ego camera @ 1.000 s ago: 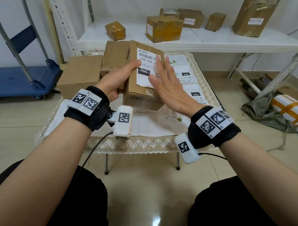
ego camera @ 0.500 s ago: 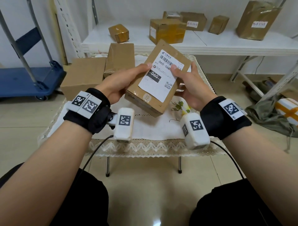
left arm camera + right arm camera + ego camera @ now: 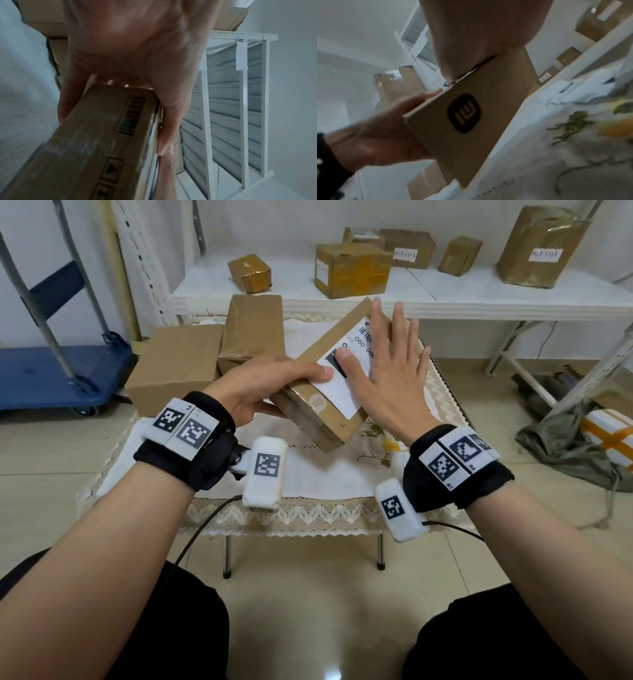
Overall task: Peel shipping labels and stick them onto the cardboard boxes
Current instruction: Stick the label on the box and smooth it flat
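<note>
A flat brown cardboard box is held tilted above the small table. A white shipping label with a barcode lies on its top face. My left hand grips the box from the left, thumb on the top edge and fingers underneath. My right hand lies flat on the label with its fingers straight and spread. The left wrist view shows the box's printed side with my thumb along its edge. The right wrist view shows the box end with a dark logo under my right palm.
Two more brown boxes stand at the table's back left. Loose label sheets lie on the white tablecloth. A white shelf behind carries several boxes. A blue trolley stands left; a bag lies on the floor right.
Half a second ago both hands gripped the box by its sides. My right hand has since let go and laid itself flat on the label; the box has tilted lower.
</note>
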Demonstrator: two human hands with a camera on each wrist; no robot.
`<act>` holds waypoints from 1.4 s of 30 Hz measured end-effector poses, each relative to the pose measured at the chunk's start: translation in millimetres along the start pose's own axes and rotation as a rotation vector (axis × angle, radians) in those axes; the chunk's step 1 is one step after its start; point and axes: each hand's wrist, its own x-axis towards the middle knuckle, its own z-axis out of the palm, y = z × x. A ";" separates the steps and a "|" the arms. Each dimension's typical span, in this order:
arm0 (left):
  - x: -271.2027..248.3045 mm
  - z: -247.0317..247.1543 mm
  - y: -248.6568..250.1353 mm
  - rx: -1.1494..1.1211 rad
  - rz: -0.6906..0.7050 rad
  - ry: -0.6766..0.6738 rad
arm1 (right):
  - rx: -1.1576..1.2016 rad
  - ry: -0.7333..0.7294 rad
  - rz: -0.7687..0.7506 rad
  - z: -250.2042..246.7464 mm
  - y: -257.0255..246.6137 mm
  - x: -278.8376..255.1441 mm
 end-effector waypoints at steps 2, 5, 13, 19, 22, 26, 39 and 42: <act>-1.3 -0.3 0.5 0.050 0.009 -0.006 | -0.041 -0.022 0.009 1.4 1.1 0.9; -2.6 -1.4 0.6 0.105 0.009 -0.040 | -0.065 -0.043 0.011 2.2 2.8 2.8; -5.0 -2.7 1.3 0.178 -0.009 -0.100 | -0.048 -0.059 0.058 0.8 7.9 10.7; -5.9 2.6 0.4 0.200 -0.058 -0.127 | -0.023 -0.091 0.126 -2.8 17.7 18.1; -5.4 2.9 0.6 0.203 -0.073 -0.125 | -0.012 -0.079 0.097 -4.6 14.5 15.1; -3.7 1.5 1.5 0.195 -0.084 -0.118 | -0.033 -0.088 -0.007 0.6 2.4 3.3; -9.3 1.1 3.7 0.268 -0.061 -0.151 | -0.048 -0.091 0.026 0.5 11.2 11.2; -7.3 0.7 2.6 0.277 -0.066 -0.142 | -0.044 -0.092 0.059 -0.1 14.2 11.3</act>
